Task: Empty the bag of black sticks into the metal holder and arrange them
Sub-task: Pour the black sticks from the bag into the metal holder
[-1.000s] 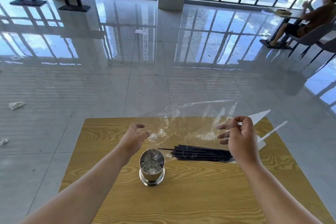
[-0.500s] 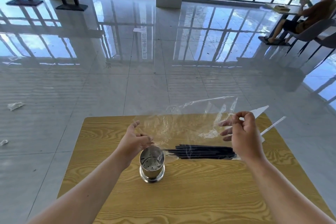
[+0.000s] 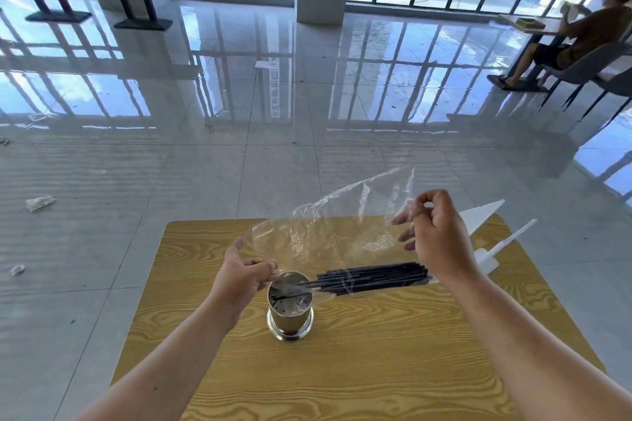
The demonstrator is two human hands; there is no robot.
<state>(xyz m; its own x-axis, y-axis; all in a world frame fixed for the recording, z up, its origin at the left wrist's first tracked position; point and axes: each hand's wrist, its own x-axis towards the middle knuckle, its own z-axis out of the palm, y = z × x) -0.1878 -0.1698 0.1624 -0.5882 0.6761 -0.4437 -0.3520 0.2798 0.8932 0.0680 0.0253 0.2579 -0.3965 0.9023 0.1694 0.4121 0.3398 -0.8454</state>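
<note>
A clear plastic bag (image 3: 328,232) hangs stretched between both hands above a wooden table (image 3: 376,369). My right hand (image 3: 436,236) pinches the bag's raised right end. My left hand (image 3: 239,278) pinches the lower left end, right beside the rim of the metal holder (image 3: 290,313). A bundle of black sticks (image 3: 372,278) lies inside the bag, tilted down to the left. The tips of the sticks reach over the holder's open mouth. The holder stands upright and shows a perforated bottom.
White plastic pieces (image 3: 485,239) lie at the table's far right corner. Scraps of wrapper (image 3: 39,203) lie on the glossy tiled floor to the left. A person (image 3: 574,41) sits on a chair at a table at far right.
My right hand has lifted its end of the bag. My left hand has dropped to the holder's rim. The sticks have slid left, and their tips now reach over the holder's mouth.
</note>
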